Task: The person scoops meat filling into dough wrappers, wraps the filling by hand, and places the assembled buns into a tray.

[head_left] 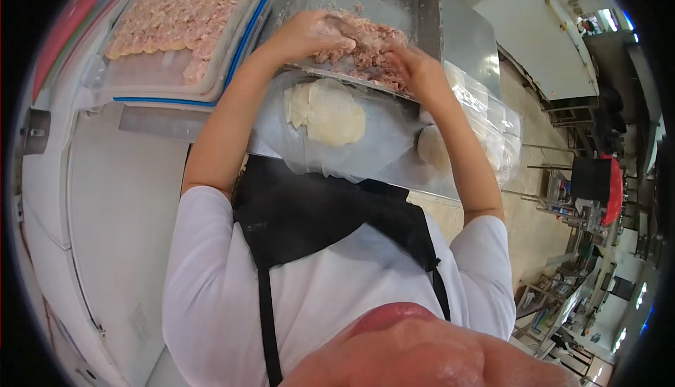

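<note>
A deep metal tray (429, 7) holds a heap of pinkish minced meat (376, 63). Over the left part of the heap, my left hand (327, 34) is closed with its fingers curled; something pale shows at the fingers, too unclear to name. My right hand (416, 71) reaches in from the right, its fingers closed at the mince and partly hidden in it. Just below the tray, a loose stack of thin, pale round dough wrappers (327, 113) lies on a clear plastic sheet (394, 134).
To the left, a clear plastic tub with a blue rim (246, 35) holds rows of filled, meat-topped pieces (183, 11). Plastic-bagged wrappers (485, 120) lie beneath my right forearm. A white appliance (119, 211) stands at left; shelves with equipment (583, 197) line the right.
</note>
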Tool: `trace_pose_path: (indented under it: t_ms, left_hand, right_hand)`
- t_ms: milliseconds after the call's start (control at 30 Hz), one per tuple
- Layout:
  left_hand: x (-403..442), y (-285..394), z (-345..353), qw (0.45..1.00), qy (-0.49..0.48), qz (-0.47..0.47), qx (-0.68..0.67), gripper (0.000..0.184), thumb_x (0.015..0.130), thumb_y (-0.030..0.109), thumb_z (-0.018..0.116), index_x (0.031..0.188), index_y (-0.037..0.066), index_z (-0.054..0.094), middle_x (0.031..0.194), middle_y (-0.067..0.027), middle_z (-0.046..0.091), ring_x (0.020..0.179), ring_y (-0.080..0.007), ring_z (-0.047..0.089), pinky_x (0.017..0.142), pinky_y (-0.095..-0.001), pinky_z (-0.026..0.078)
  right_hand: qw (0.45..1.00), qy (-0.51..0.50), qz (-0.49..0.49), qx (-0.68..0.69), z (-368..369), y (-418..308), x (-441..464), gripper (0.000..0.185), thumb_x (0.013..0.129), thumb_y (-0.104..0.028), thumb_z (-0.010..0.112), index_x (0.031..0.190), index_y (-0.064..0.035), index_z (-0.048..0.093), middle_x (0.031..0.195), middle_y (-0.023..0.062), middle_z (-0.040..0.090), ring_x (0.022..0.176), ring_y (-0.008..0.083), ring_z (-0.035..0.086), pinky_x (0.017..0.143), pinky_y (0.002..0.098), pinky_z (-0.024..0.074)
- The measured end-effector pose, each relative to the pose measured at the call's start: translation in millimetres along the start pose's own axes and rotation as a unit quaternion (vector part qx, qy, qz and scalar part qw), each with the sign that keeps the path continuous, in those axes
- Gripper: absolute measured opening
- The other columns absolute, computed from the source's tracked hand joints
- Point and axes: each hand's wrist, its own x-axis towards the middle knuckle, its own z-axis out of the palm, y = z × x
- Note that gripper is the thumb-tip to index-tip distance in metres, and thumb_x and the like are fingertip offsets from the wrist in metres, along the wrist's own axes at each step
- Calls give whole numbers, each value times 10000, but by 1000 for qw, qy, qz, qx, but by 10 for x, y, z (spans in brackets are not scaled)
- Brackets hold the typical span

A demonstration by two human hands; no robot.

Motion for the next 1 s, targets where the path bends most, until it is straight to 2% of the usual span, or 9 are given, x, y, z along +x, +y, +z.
trace_pose_path:
  t_ms: [100, 233, 400, 533, 633, 700, 833, 933, 1000]
  left_hand:
    - [-125, 242, -111, 998, -27, -30, -48, 608, 735, 358, 765, 1199, 18, 565, 834, -82, 656, 781, -162, 614, 697, -318, 498]
    - [-253, 512, -173, 997, -15, 71, -14, 642, 762, 270, 766, 1297, 43, 492, 1053, -33, 610, 880, -114, 567, 743, -248, 483]
    - [-186, 601, -82, 994, -37, 99, 27, 556, 749, 246, 772, 1223, 42, 564, 1033, -80, 628, 922, -139, 593, 813, -274, 481]
    - [-222, 562, -13, 987, -22, 150, 49, 576, 729, 245, 785, 1207, 10, 565, 1041, -113, 640, 952, -169, 614, 850, -301, 480]
    - [-264, 641, -19, 997, -37, 65, 2, 585, 731, 257, 785, 1199, -11, 561, 1062, -115, 636, 962, -170, 608, 857, -299, 479]
    - [-243, 637, -3, 995, -40, 84, 27, 568, 739, 249, 780, 1194, -12, 563, 1071, -113, 633, 960, -164, 604, 845, -296, 484]
    - [-266, 668, -25, 991, -40, 120, 51, 557, 742, 252, 780, 1186, -10, 569, 1071, -106, 632, 950, -145, 593, 826, -288, 490]
    - [-244, 613, -10, 993, -58, 76, -65, 563, 727, 255, 793, 1177, -6, 577, 1056, -97, 638, 937, -129, 585, 818, -278, 483]
    - [-324, 768, -16, 998, -51, 44, -12, 549, 721, 249, 799, 1161, -1, 586, 1041, -88, 634, 940, -123, 580, 818, -273, 480]
  right_hand:
    - [986, -103, 97, -91, -149, 333, -8, 281, 903, -276, 583, 1128, -122, 650, 982, 117, 666, 867, 304, 636, 750, 362, 507]
    - [954, -29, 181, 236, -654, 211, -120, 312, 912, -297, 578, 1075, -46, 664, 977, 165, 676, 860, 296, 646, 761, 318, 493]
    - [971, -40, -19, 236, -632, -61, -151, 248, 906, -243, 587, 1059, -66, 670, 952, 154, 674, 798, 297, 630, 739, 328, 489]
    - [984, -18, -32, 174, -890, -88, -115, 245, 892, -247, 594, 1049, -76, 673, 871, 163, 653, 759, 327, 607, 685, 365, 481]
    - [984, 21, -40, 172, -918, -171, -206, 254, 888, -257, 597, 1043, -71, 672, 836, 157, 643, 741, 328, 599, 658, 366, 474]
    - [988, 11, -79, 133, -759, -77, -211, 258, 890, -262, 594, 1040, -66, 670, 818, 152, 637, 725, 324, 596, 644, 358, 471]
    - [988, 0, 5, 155, -1220, -165, -223, 268, 896, -272, 584, 1063, -77, 659, 815, 149, 630, 712, 331, 603, 639, 389, 473]
    - [994, 9, -46, 95, -929, -291, -259, 257, 893, -257, 588, 1055, -71, 660, 811, 140, 632, 715, 329, 600, 629, 377, 465]
    - [984, 10, -44, 173, -788, -183, -241, 237, 885, -223, 605, 1044, -56, 661, 832, 133, 640, 720, 307, 596, 659, 335, 471]
